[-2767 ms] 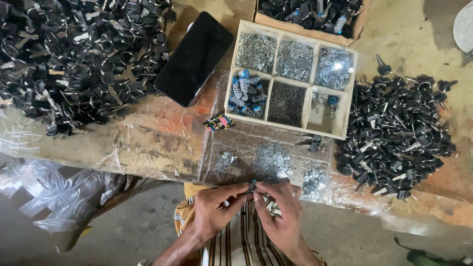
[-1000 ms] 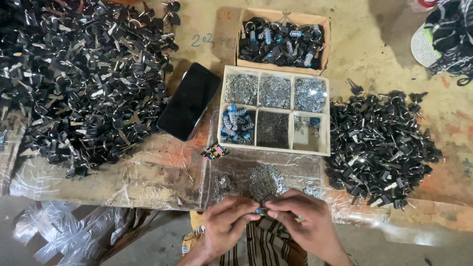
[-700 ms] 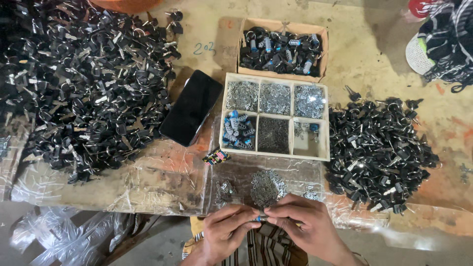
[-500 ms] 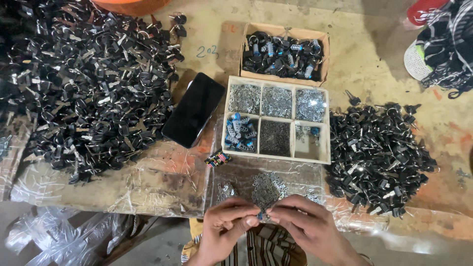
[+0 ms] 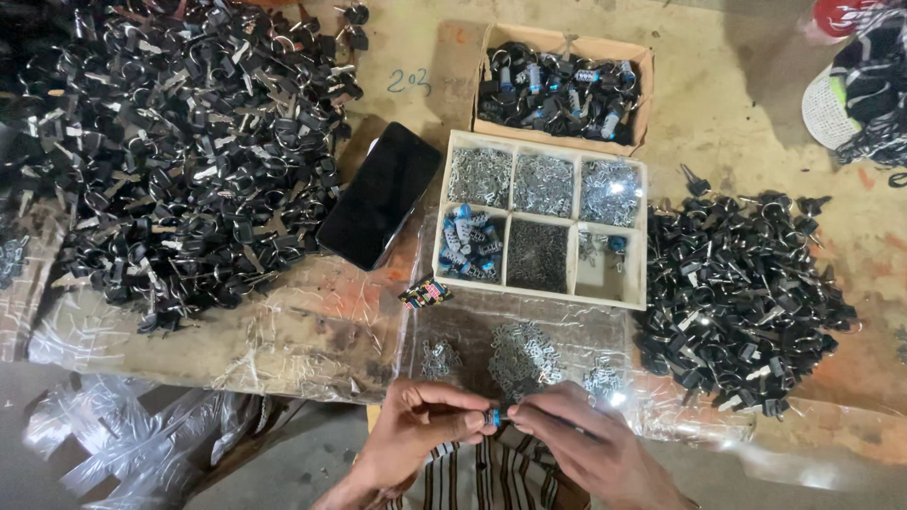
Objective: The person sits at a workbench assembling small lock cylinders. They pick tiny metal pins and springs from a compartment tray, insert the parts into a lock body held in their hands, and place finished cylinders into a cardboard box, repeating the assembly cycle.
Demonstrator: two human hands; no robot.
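Both hands meet at six o'clock, left hand (image 5: pixel 416 430) and right hand (image 5: pixel 576 444) pinching a tiny blue-banded barrel part (image 5: pixel 494 416) between fingertips; it looks light, rigid, slippery, best gripped at its ends

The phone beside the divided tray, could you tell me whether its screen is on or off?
Off: the phone lies flat with an evenly black screen.

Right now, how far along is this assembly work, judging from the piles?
Possibly done: the heap of black keys at left and a smaller heap at right. In hand: left hand and right hand pinch one small blue-tipped part together. Left: the parts tray holds much stock.
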